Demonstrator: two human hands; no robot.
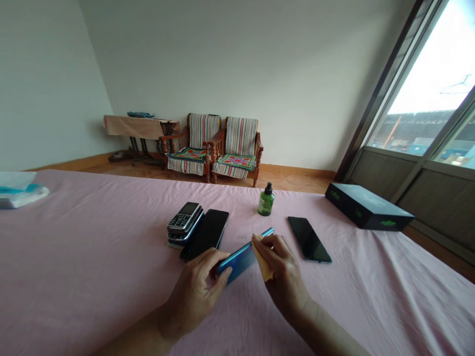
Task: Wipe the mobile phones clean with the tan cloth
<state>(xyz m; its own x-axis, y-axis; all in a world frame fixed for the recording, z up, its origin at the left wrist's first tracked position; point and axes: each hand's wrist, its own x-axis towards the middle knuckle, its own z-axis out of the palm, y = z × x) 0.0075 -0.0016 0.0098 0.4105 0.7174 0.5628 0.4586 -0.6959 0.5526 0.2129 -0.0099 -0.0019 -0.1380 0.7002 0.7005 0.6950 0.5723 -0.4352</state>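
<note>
My left hand (196, 289) grips the near end of a blue smartphone (241, 261), which is tilted up on its edge above the pink sheet. A yellow cloth (264, 265) is pinched in my right hand (284, 269), against the phone's far part. Just beyond my left hand lies a black smartphone (208, 230), screen up. It rests against a small pile of phones with a silver keypad phone (184, 217) on top. Right of my right hand another dark smartphone (309, 239) lies flat. A green spray bottle (266, 200) stands upright behind the blue phone.
The pink sheet (92, 257) covers the broad surface under everything. A black box (367, 206) sits at its right edge, and a white and teal packet (22, 190) at the far left. Beyond are two wooden chairs (237, 160), a cloth-covered table (135, 127) and a window (415, 84).
</note>
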